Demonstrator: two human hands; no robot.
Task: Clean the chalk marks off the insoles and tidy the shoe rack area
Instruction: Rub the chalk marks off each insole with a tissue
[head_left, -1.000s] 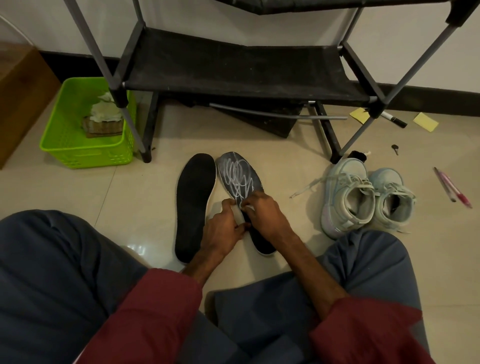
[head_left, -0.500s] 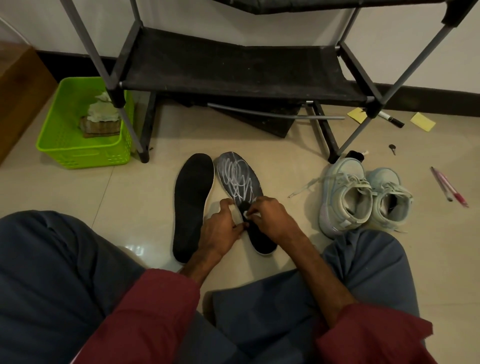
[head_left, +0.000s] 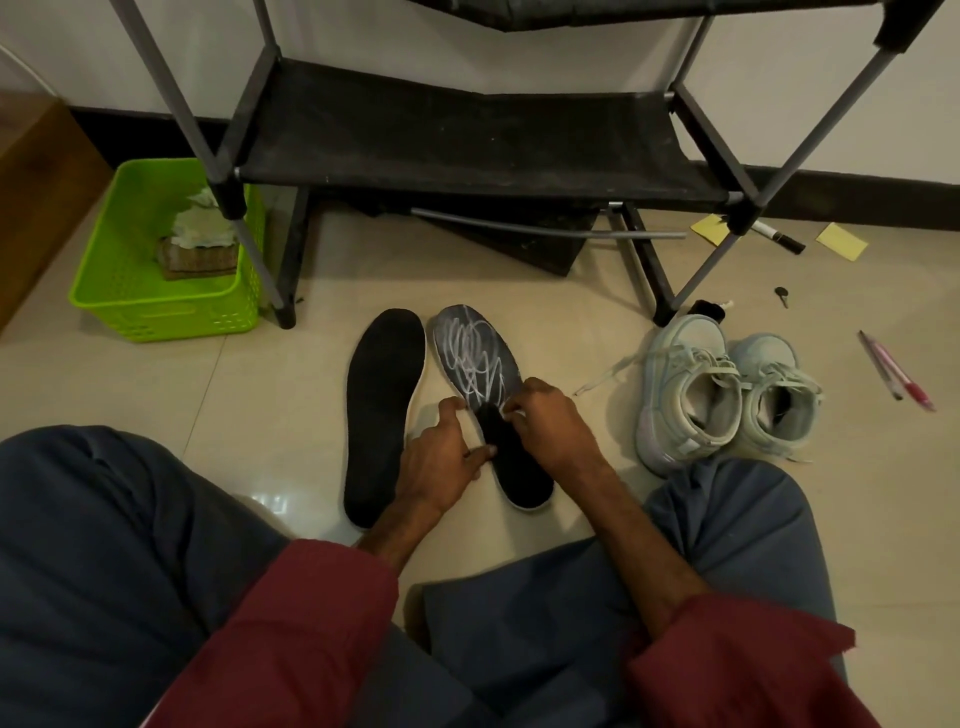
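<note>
At floor level on the left, a green basket (head_left: 156, 306) is recorded beside a leg of the black shoe rack (head_left: 467, 140). Lodged within it are a crumpled white cloth (head_left: 200, 223) and, beneath that, a brown item (head_left: 197, 257) (its kind cannot be told).

Two insoles are laid side by side on the tiles in front of the rack, toes toward it. The plain insole (head_left: 382, 405) is on the left and is untouched. The chalked insole (head_left: 478, 358) lies just beside it on the right, its front half covered in white scribble and its heel half dark.

The left hand (head_left: 441, 462) is held at the chalked insole's left edge, with the thumb raised along that edge and the curled fingers closed onto the dark middle. The right hand (head_left: 550, 421) is set on the opposite edge. Its fingers are curled and a white scrap (head_left: 519, 414) is pinched beneath them against the insole, where the scribble ends.

To the right, a pair of pale sneakers (head_left: 691, 395) is stood. Farther off are two pens (head_left: 893, 371), a key (head_left: 781, 295), a marker (head_left: 779, 241) and yellow notes (head_left: 841, 240).
</note>
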